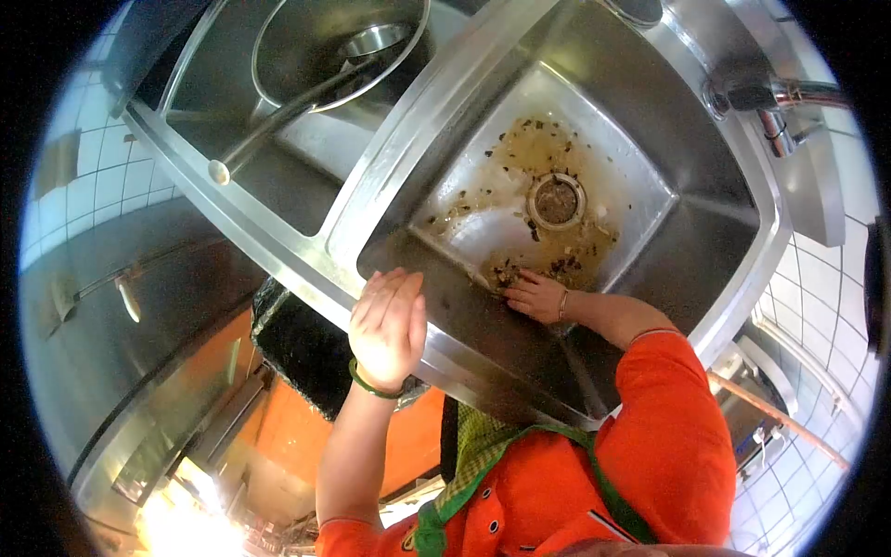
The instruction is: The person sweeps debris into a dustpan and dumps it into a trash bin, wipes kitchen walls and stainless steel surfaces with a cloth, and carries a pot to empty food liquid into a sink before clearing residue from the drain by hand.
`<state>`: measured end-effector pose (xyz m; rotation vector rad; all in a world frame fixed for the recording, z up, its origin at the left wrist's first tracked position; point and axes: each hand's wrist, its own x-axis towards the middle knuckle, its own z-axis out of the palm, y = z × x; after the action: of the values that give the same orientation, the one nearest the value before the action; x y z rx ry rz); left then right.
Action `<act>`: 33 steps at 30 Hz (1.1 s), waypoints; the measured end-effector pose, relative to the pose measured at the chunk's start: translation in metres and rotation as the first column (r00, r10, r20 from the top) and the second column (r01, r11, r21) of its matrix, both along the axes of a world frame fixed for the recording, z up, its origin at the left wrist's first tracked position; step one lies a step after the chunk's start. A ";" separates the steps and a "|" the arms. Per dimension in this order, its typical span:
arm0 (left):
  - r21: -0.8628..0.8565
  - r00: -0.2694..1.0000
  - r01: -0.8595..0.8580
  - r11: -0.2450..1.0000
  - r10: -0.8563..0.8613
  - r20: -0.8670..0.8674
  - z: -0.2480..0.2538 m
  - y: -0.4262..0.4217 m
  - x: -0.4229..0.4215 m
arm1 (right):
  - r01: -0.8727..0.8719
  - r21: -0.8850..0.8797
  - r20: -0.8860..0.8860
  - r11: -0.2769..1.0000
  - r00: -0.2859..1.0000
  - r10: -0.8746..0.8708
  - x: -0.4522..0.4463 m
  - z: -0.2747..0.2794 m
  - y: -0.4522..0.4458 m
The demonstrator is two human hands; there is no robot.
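Observation:
In the head view my right hand (536, 297) reaches down into a steel sink (705, 251). Its fingers are stretched out low in the basin, touching dark wet food scraps (561, 269). More dark bits and yellowish-brown water spread around the round drain (557, 201), whose centre looks brown. My left hand (388, 325) is held at the sink's front rim (455, 357), fingers straight and side by side, with nothing seen in it. Whether it rests on the metal I cannot tell. A green bangle circles the left wrist; a thin bracelet is on the right.
A second basin to the left holds a large round metal vessel (269, 56) and a long-handled tool (269, 139). A faucet (775, 111) juts out at upper right. Below the rim at left stands a container with a black bag (302, 348). White tiles (812, 297) line the right wall.

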<state>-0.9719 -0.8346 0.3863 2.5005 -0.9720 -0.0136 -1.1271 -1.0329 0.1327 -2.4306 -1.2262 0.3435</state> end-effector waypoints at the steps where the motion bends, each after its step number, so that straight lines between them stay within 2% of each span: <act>1: 0.015 1.000 0.011 1.000 -0.011 0.002 0.003 0.001 0.001 | -0.014 0.004 -0.025 1.000 1.000 0.014 -0.003 -0.004 0.000; 2: 0.015 1.000 0.010 1.000 -0.010 0.000 0.003 0.001 0.004 | -0.015 0.003 -0.027 1.000 1.000 0.015 0.001 -0.010 -0.004; 5: 0.027 1.000 0.009 1.000 -0.009 0.014 0.002 0.004 0.007 | 0.325 -0.248 0.052 0.913 0.945 -0.323 0.043 -0.004 -0.027; 6: 0.027 1.000 0.008 1.000 -0.009 0.012 0.000 0.004 0.007 | 0.420 -0.306 0.065 0.854 0.905 -0.421 0.045 -0.010 -0.035; 8: 0.021 1.000 0.005 1.000 -0.005 -0.011 -0.004 0.002 0.007 | 0.674 -0.397 0.170 0.623 0.721 -0.672 0.067 -0.008 -0.061; 9: 0.018 1.000 0.003 1.000 -0.003 -0.014 -0.007 0.001 0.006 | 0.675 -0.398 0.171 0.621 0.720 -0.673 0.077 0.013 -0.062; 10: 0.016 1.000 0.005 1.000 -0.005 -0.014 -0.007 0.000 0.007 | 0.519 -0.468 -0.047 0.715 0.793 -0.607 0.094 0.041 -0.055; 11: 0.008 1.000 -0.005 1.000 0.005 -0.029 -0.007 -0.001 0.007 | 0.345 -0.495 -0.268 0.798 0.812 -0.518 0.105 0.056 -0.044; 13: 0.012 0.999 -0.014 1.000 0.015 -0.035 -0.009 -0.003 0.010 | 0.123 -0.300 -0.230 0.946 0.953 -0.197 0.086 0.044 0.001; 14: 0.010 0.999 -0.012 1.000 0.013 -0.036 -0.009 -0.004 0.010 | 0.129 -0.037 -0.072 0.991 0.989 -0.131 0.062 0.006 0.021; 15: 0.021 1.000 -0.011 1.000 0.011 -0.024 -0.008 -0.005 0.009 | 0.080 0.225 0.102 0.971 0.989 -0.105 0.061 0.007 0.031; 16: 0.032 1.000 -0.009 0.999 0.010 -0.012 -0.008 -0.006 0.008 | 0.082 0.223 0.102 0.971 0.989 -0.107 0.066 0.004 0.029; 17: 0.028 1.000 -0.014 1.000 0.015 -0.021 -0.009 -0.006 0.006 | 0.236 -0.063 -0.095 0.970 0.966 -0.241 0.079 -0.003 0.025; 18: 0.035 1.000 -0.014 0.999 0.014 -0.026 -0.010 -0.005 0.005 | 0.308 -0.359 -0.247 0.881 0.879 -0.408 0.096 0.007 0.020; 20: 0.041 1.000 -0.011 0.999 0.012 -0.022 -0.012 -0.002 0.005 | 0.474 -0.200 0.040 0.857 0.878 -0.476 0.104 -0.010 -0.025; 22: 0.050 1.000 -0.018 0.999 0.018 -0.016 -0.015 0.000 -0.001 | 0.565 -0.223 0.194 0.795 0.825 -0.531 0.087 -0.035 -0.057; 23: 0.043 0.999 -0.017 0.999 0.018 -0.032 -0.018 0.001 -0.002 | 0.622 -0.258 0.126 0.739 0.780 -0.613 0.080 -0.035 -0.073; 24: 0.035 0.999 -0.016 0.999 0.017 -0.049 -0.019 0.002 -0.002 | 0.671 -0.298 0.061 0.679 0.723 -0.688 0.077 -0.029 -0.087; 25: 0.026 0.999 -0.018 1.000 0.019 -0.049 -0.019 0.001 -0.002 | 0.824 -0.302 -0.027 0.479 0.495 -0.868 0.076 -0.013 -0.095; 26: 0.024 0.999 -0.018 1.000 0.019 -0.047 -0.018 0.000 -0.001 | 0.912 -0.327 -0.110 0.246 0.221 -0.969 0.071 0.000 -0.100; 27: 0.035 0.999 -0.026 0.999 0.028 -0.039 -0.018 0.000 0.000 | 0.913 -0.326 -0.108 0.246 0.222 -0.969 0.057 -0.012 -0.102; 28: 0.046 0.999 -0.034 0.998 0.036 -0.031 -0.017 0.000 0.001 | 0.970 -0.137 0.020 -0.200 -0.199 -0.980 0.037 -0.036 -0.100; 29: 0.044 0.999 -0.035 0.998 0.036 -0.029 -0.015 0.000 0.002 | 0.800 0.095 0.053 -0.593 -0.599 -0.799 0.026 -0.048 -0.099; 30: 0.042 1.000 -0.024 0.999 0.024 -0.010 -0.012 -0.001 0.004 | 0.800 0.098 0.053 -0.592 -0.598 -0.799 0.029 -0.045 -0.093; 32: 0.039 1.000 -0.014 0.999 0.013 0.010 -0.008 -0.001 0.008 | 0.862 0.147 -0.061 -0.484 -0.481 -0.875 0.047 -0.033 -0.068; 33: 0.039 1.000 -0.011 0.999 0.010 0.017 -0.007 0.000 0.012 | 0.890 0.041 -0.180 -0.455 -0.441 -0.879 0.072 -0.015 -0.059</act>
<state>-0.9599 -0.8343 0.3789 2.5454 -0.9743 -0.0080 -1.0550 -1.0920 0.1180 -2.1361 1.3386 -0.3095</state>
